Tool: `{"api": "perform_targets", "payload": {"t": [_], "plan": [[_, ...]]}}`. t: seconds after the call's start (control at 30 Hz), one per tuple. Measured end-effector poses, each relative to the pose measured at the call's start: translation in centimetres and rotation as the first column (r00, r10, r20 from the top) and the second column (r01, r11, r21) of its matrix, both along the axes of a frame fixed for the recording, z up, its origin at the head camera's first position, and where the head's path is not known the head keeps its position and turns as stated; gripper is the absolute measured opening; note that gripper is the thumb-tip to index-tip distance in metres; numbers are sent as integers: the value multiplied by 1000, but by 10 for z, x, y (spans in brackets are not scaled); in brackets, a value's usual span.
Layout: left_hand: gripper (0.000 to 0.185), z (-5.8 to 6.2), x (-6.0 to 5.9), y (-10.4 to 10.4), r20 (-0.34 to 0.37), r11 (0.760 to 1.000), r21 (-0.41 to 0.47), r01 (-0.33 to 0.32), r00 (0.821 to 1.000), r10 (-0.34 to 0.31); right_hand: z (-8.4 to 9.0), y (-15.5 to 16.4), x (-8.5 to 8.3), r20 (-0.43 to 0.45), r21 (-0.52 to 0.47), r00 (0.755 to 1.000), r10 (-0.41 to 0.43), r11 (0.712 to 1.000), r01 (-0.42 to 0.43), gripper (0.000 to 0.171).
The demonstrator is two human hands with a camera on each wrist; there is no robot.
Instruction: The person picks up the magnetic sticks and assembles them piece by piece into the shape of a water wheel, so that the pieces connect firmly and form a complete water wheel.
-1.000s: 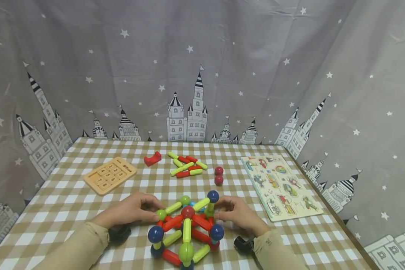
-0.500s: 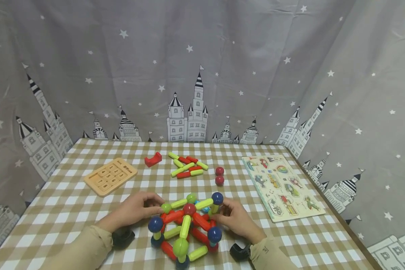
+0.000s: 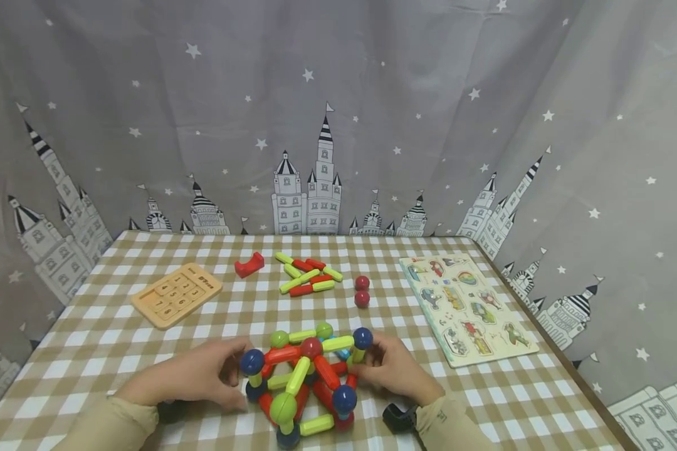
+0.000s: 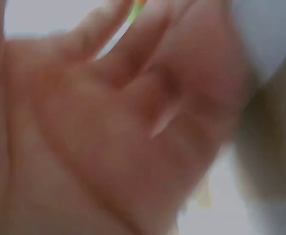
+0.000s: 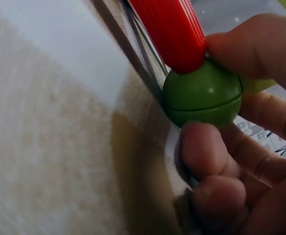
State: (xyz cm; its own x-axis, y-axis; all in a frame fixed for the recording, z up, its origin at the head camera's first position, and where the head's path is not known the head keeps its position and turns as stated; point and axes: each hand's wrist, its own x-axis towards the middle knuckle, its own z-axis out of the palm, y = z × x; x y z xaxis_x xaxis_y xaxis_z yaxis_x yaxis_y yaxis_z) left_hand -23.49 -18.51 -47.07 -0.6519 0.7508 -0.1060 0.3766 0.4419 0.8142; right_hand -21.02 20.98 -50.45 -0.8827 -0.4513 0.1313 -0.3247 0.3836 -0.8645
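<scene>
A toy frame of red and yellow-green rods joined by blue, green and red balls (image 3: 301, 369) stands on the checked tablecloth (image 3: 90, 351) near the front edge. My right hand (image 3: 386, 366) grips its right side. In the right wrist view my thumb and fingers pinch a green ball (image 5: 202, 93) with a red rod (image 5: 170, 29) stuck to it. My left hand (image 3: 203, 376) lies just left of the frame, beside a blue ball (image 3: 252, 362), fingers loosely spread. The left wrist view is a blurred bare palm (image 4: 108, 137) holding nothing.
Behind the frame lie a pile of loose rods (image 3: 307, 275), two red balls (image 3: 362, 291) and a red arch block (image 3: 249, 265). A wooden number board (image 3: 175, 294) sits at the left, a picture puzzle board (image 3: 468, 307) at the right. Grey star curtains close in all sides.
The frame has turned and shifted left and nearer to me. My left hand let go of the green ball and drew back left. My right hand kept its grip.
</scene>
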Motion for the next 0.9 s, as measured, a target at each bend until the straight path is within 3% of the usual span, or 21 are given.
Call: {"api": "perform_targets", "payload": {"t": [0.1,0.2,0.37,0.47,0.67,0.77,0.9], "plan": [[44,1,4,9,-81,998,-37,-48,996,45,5,0,0,11,26,1000,-21,999,21,23],[37,2,7,14,-109,995,-69,-72,992,64,10,-2,1,21,60,999,-46,997,45,26],[32,1,8,17,-88,994,-66,-86,993,80,12,-6,3,56,69,995,-85,994,81,30],[29,1,5,17,-88,989,-67,-131,988,125,12,-7,2,100,56,986,-130,991,125,30],[31,-3,1,18,-136,973,-73,-221,968,210,15,-11,1,161,31,973,-168,986,165,33],[35,-4,4,23,-107,955,-100,-280,957,269,16,-14,2,181,39,970,-161,987,156,34],[41,-4,7,32,-84,923,-120,-365,930,357,21,-20,-1,162,127,974,-160,982,140,32]]}}
